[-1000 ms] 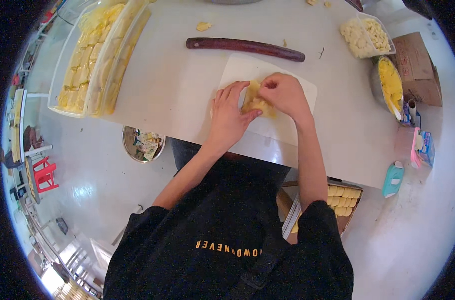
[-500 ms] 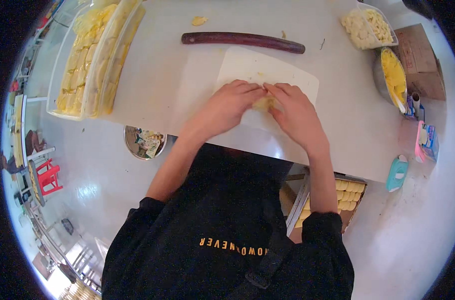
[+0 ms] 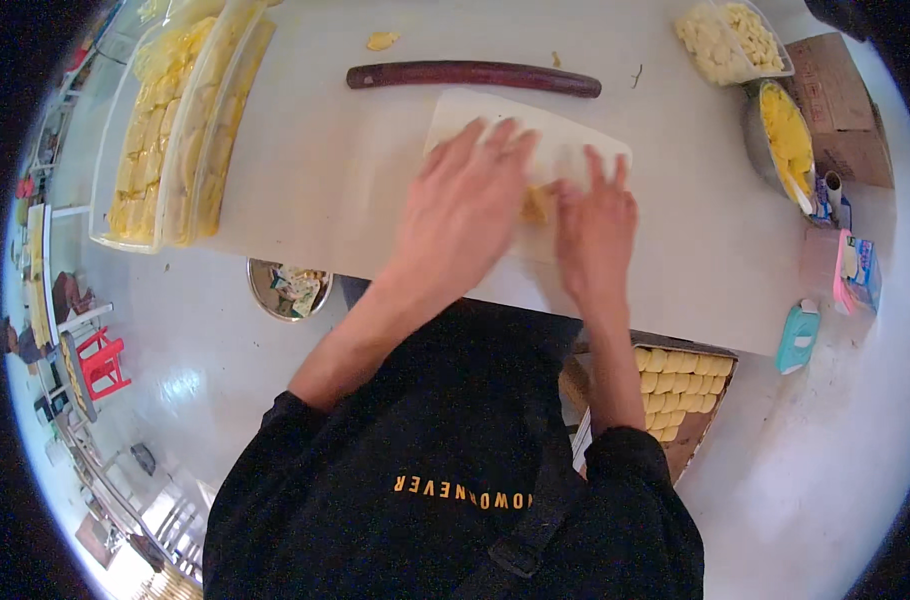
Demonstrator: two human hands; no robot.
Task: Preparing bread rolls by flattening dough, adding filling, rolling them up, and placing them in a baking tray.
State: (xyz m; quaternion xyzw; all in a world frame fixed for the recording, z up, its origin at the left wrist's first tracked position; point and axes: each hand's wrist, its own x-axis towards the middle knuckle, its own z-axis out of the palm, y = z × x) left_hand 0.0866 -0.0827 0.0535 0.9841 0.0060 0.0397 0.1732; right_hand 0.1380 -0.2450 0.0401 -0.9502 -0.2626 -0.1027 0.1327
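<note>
A small yellowish piece of dough (image 3: 536, 206) lies on a white cutting board (image 3: 465, 108) between my hands. My left hand (image 3: 460, 205) is over the board's left part, its fingers stretched out and slightly blurred. It hides some of the board and perhaps an edge of the dough. Just right of the dough is my right hand (image 3: 597, 225), fingers spread, with the thumb side at the dough's edge. Whether it touches the dough I cannot tell. Beyond the board a dark reddish-brown rolling pin (image 3: 475, 75) lies crosswise on the table.
Clear tubs of yellow dough pieces (image 3: 160, 140) stand at the left. At the far right are a tub of pale pieces (image 3: 735, 42), a metal bowl of yellow filling (image 3: 785, 140) and a cardboard box (image 3: 830, 85). Below the table edge is a tray of dough pieces (image 3: 680, 390).
My hands, close together over the dough before, have moved apart and their fingers have straightened. The left hand is now further forward on the board. The view has shifted slightly.
</note>
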